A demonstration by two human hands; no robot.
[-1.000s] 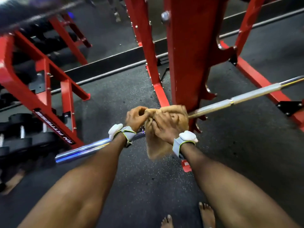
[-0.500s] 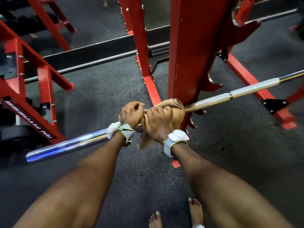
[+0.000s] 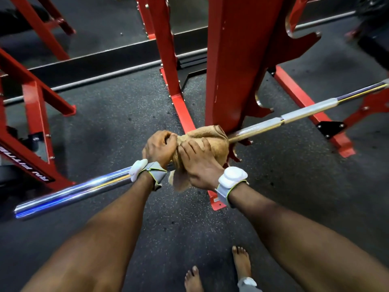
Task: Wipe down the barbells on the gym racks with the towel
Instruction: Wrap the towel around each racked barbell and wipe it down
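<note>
A: Wiping which part?
B: The barbell [image 3: 294,116] beside the red rack [image 3: 231,60]. The right hand [image 3: 200,163] clasps the towel [image 3: 212,140] around it, and the left hand [image 3: 160,147] curls round the barbell alongside.
A: Next?
B: Probably sliding the towel along, squeezing firmly.

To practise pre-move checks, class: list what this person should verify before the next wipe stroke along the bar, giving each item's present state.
1. Towel wrapped round the barbell: ok.
2. Right hand grips the towel: ok.
3. Left hand grips the barbell beside the towel: ok.
4. Barbell seated on the red upright: cannot tell, towel hides it.
5. Room to slide right: not ok, red upright stands right beside the towel.
6. Feet covered: not ok, bare.
</note>
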